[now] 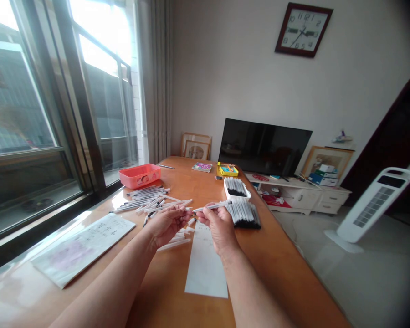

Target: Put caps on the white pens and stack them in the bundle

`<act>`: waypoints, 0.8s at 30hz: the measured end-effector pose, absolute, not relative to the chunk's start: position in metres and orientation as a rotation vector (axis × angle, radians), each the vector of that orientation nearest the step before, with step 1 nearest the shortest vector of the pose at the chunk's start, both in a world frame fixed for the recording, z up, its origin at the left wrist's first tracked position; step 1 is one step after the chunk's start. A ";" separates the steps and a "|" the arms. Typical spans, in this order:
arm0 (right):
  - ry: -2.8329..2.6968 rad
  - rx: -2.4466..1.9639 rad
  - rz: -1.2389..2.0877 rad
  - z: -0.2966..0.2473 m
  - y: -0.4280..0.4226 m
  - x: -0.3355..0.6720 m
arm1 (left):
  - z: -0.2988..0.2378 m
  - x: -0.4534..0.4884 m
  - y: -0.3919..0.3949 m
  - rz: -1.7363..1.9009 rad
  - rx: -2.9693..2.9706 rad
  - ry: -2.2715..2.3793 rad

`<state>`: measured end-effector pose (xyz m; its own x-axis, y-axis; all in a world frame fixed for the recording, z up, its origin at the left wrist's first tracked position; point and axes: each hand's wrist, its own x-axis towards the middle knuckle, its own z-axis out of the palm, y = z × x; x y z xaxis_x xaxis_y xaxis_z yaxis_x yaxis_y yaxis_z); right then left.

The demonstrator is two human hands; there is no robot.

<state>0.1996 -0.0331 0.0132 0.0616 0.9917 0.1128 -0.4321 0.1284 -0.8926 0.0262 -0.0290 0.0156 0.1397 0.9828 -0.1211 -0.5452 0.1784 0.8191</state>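
Note:
My right hand [221,228] is closed around a clear pen [224,203] with a dark end, held nearly level with its tip towards the left. Close to that tip, my left hand [169,223] has its thumb and fingers pinched together; whatever is between them is too small to make out. Below and beyond my left hand lie loose white pen parts [174,243] and a spread of clear pens [148,193]. Just right of my right hand is a neat row of pens [244,214] with black ends. Under my hands lies a white sheet of paper [207,269].
A white container [241,197] full of pens stands behind the row. Farther back are a red plastic box [140,176], a colourful booklet [202,167] and a yellow box [228,170]. A notebook [85,248] lies at left. The wooden table's right edge drops to the floor.

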 end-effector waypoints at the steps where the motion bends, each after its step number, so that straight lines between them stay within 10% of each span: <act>1: -0.907 -0.800 1.273 0.013 -0.033 0.199 | 0.015 0.026 -0.029 1.240 0.707 0.779; 24: -0.967 -0.761 1.295 0.011 -0.034 0.199 | 0.007 0.028 -0.031 1.156 0.933 0.724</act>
<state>0.1987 -0.0339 0.0113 0.0061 0.9880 0.1540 -0.4283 0.1418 -0.8924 0.0278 -0.0307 0.0069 0.2636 0.9646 -0.0095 -0.4298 0.1263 0.8940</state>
